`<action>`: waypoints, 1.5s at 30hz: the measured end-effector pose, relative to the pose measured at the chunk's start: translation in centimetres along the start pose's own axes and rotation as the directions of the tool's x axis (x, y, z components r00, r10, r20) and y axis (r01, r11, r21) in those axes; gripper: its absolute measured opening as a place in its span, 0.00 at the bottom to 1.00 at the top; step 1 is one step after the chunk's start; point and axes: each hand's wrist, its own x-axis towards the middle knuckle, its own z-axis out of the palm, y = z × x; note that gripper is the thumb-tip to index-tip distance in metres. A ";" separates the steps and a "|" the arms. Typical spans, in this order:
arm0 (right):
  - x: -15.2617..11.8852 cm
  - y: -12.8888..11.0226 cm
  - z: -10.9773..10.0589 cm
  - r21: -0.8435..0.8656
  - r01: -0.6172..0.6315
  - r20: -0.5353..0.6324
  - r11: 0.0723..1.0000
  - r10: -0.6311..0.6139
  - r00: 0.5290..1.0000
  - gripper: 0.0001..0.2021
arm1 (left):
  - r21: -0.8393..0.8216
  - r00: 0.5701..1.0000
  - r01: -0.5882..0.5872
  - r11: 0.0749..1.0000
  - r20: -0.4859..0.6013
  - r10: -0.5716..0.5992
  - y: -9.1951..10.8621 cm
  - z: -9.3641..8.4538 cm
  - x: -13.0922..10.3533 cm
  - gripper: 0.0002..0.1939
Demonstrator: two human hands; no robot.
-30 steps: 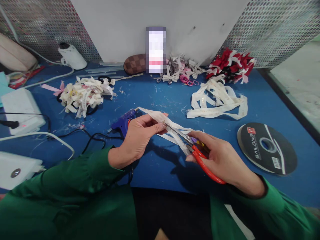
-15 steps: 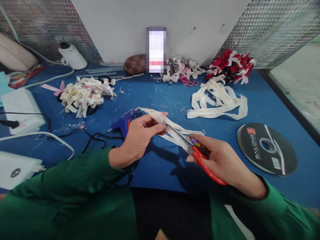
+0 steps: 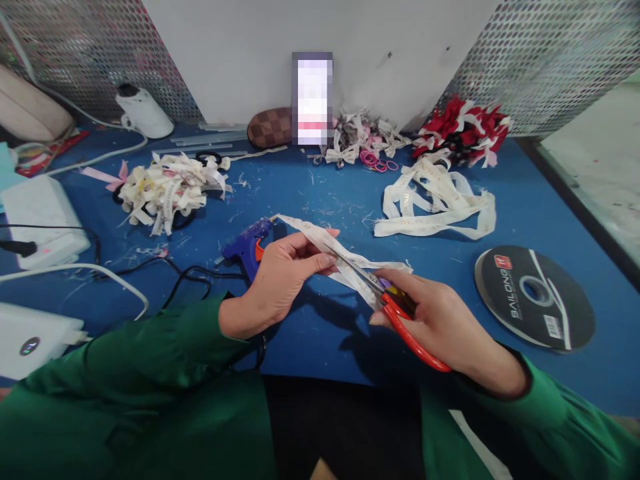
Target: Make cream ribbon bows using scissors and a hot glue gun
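Note:
A white printed ribbon [image 3: 313, 233] is pinched between the thumb and fingers of my left hand [image 3: 283, 277], its strands running on toward the right. My right hand [image 3: 440, 313] grips scissors [image 3: 410, 337] with red handles; their blades lie along the ribbon and point at my left thumb. Whether the blades are cutting I cannot tell. A purple and yellow bit shows by the right fingers, partly hidden. Behind my left hand lies a blue glue gun [image 3: 246, 248] with an orange trigger, partly covered by the hand.
Loose white ribbon [image 3: 435, 217] lies at the back right, near a black ribbon spool [image 3: 533, 300]. Finished-looking bows [image 3: 170, 190] are heaped at the left. A phone [image 3: 314, 100] stands against the back panel. Cords [image 3: 187, 277] and white boxes [image 3: 47, 220] occupy the left side.
Both hands stay nearly in place, with the right hand and scissors shifted very slightly left. The ribbon strands below the blades have shifted a little.

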 end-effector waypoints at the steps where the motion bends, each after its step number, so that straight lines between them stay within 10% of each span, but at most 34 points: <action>1: 0.0 0.0 0.0 0.006 0.006 -0.002 1.000 -0.006 1.000 0.19 | 0.002 1.000 0.002 1.000 0.000 -0.002 0.0 0.0 0.0 0.18; 12: -0.1 0.4 -0.3 0.012 0.012 -0.001 1.000 -0.012 1.000 0.23 | -0.093 0.987 0.124 0.988 0.117 -0.113 0.1 -0.9 0.6 0.16; 17: 0.0 0.4 -0.4 -0.014 0.028 0.006 1.000 -0.028 1.000 0.23 | -0.105 0.989 0.144 0.984 0.003 -0.145 0.2 -1.1 1.2 0.13; 32: -0.6 0.4 -0.2 -0.016 0.086 -0.143 0.996 -0.088 0.986 0.27 | 0.037 0.976 -0.202 0.979 -0.075 0.204 2.1 0.0 -0.4 0.09; 45: -0.6 0.5 -0.1 -0.033 0.082 -0.134 0.996 -0.086 0.987 0.26 | 0.100 0.979 -0.193 0.976 -0.047 0.199 1.5 -0.4 0.0 0.09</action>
